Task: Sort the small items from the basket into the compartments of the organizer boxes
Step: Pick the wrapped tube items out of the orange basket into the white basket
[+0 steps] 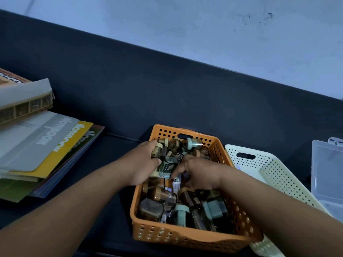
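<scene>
At the near edge of the dark bench, an orange basket is seen, crammed with small capped jars. These are judged light, rigid and smooth-sided, probably slippery, and each is best taken across its body just below the cap. The right hand is sunk among them with its fingers curled; whether anything is held cannot be told. Farther in, a cream-capped jar is gripped by the left hand. A cream basket is set just beside on the right, a clear organizer box beyond it. Notebooks are stacked at the left. A pale wall is seen behind.
</scene>
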`<state>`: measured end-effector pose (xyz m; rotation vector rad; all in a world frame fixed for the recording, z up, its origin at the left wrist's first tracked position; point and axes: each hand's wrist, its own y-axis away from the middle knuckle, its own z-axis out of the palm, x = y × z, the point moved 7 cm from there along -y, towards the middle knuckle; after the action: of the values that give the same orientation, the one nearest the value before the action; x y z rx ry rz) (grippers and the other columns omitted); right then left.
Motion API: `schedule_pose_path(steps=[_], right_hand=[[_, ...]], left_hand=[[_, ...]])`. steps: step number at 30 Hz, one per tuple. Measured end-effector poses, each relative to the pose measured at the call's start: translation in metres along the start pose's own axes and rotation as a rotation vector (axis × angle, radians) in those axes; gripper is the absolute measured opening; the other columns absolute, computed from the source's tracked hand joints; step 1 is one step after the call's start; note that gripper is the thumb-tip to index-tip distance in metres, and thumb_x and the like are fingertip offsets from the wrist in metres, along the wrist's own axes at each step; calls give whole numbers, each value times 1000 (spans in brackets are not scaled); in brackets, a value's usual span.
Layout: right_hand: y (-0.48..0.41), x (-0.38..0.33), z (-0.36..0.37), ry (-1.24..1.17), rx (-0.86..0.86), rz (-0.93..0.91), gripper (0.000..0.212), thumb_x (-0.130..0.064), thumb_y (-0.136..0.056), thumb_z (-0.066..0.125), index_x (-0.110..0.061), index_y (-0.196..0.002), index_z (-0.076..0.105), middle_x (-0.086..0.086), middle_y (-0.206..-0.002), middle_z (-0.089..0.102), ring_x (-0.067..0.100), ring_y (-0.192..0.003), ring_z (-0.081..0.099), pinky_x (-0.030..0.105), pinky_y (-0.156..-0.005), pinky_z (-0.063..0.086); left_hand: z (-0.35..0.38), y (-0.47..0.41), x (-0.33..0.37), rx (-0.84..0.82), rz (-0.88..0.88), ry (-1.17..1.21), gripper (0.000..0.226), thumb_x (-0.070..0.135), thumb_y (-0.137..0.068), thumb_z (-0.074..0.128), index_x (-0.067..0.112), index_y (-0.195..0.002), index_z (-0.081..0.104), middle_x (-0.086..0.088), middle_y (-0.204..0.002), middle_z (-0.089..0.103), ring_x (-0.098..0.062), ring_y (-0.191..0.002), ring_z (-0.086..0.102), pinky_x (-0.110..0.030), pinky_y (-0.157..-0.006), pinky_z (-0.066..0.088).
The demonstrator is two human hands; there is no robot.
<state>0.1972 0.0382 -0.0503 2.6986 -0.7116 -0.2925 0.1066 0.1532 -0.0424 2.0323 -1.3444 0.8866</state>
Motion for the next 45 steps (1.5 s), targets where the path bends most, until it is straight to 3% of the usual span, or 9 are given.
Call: schedule_pose_path(steps=[5, 8, 11, 15, 18, 25, 31, 41, 45], right_hand=[[-3, -3, 0, 25, 66, -15, 20, -11, -88, 64, -27, -100, 65, 0, -113, 47, 19, -100, 56, 36, -86, 54], [-1, 0, -1, -121, 98, -38, 22, -10, -88, 62, -32, -90, 64, -6, -110, 58, 15, -98, 59, 35, -90, 53], [4, -2, 0, -306, 29, -59, 31, -7, -93, 55, -32, -101, 70, -12, -116, 62, 7, -104, 58, 29, -97, 47], [8, -10, 8, -233, -130, -75, 48, 3, -91, 49, -32, -119, 66, -6, -143, 47, 13, -129, 44, 23, -106, 33], [8, -12, 7, -194, -149, -70, 48, 3, -91, 50, -31, -123, 64, -4, -144, 45, 16, -131, 43, 23, -106, 33], [-2, -2, 11, -155, -19, -69, 29, -2, -84, 63, -31, -88, 61, -5, -113, 58, 18, -106, 57, 42, -94, 52], [3, 5, -5, -339, 78, -118, 20, -15, -82, 74, -27, -82, 59, -9, -106, 62, 16, -103, 60, 39, -94, 49], [72, 46, -55, -856, 489, -140, 19, -1, -79, 74, -7, -82, 56, -11, -63, 57, 5, -59, 51, 17, -56, 41], [103, 100, -59, -927, 717, 66, 21, -4, -79, 75, -7, -78, 54, 6, -67, 64, 16, -62, 56, 29, -60, 41]], left_hand=[[0, 0, 0, 2, -2, 11, 67, 29, -99, 47, 25, -153, 8, 8, -160, 8, -13, -146, 11, -28, -113, 14], [0, 0, 0, 8, -6, 14, 66, 29, -99, 47, 26, -153, 9, 8, -160, 10, -14, -145, 13, -29, -113, 16], [0, 0, 1, 15, -5, 24, 66, 29, -98, 48, 26, -153, 10, 8, -159, 12, -14, -145, 15, -30, -113, 18], [0, -1, 0, 14, -1, 9, 67, 30, -98, 47, 26, -153, 10, 8, -160, 10, -14, -145, 14, -32, -117, 17], [0, -1, -1, 18, -4, -9, 66, 30, -98, 47, 26, -153, 10, 8, -160, 10, -13, -145, 13, -32, -116, 16], [0, 0, 2, 24, -7, -28, 66, 30, -98, 47, 26, -153, 11, 6, -160, 11, -14, -145, 14, -30, -114, 17], [-1, -1, -1, 29, -17, -31, 66, 29, -97, 49, 28, -153, 12, 6, -159, 14, -15, -144, 19, -33, -114, 22], [-1, -5, -2, 9, -17, 7, 62, 25, -96, 52, 29, -150, 22, 5, -153, 29, -15, -135, 35, -36, -111, 32], [-2, -5, -4, 21, -29, -14, 62, 24, -96, 52, 29, -150, 23, 5, -151, 33, -15, -132, 39, -33, -109, 34]])
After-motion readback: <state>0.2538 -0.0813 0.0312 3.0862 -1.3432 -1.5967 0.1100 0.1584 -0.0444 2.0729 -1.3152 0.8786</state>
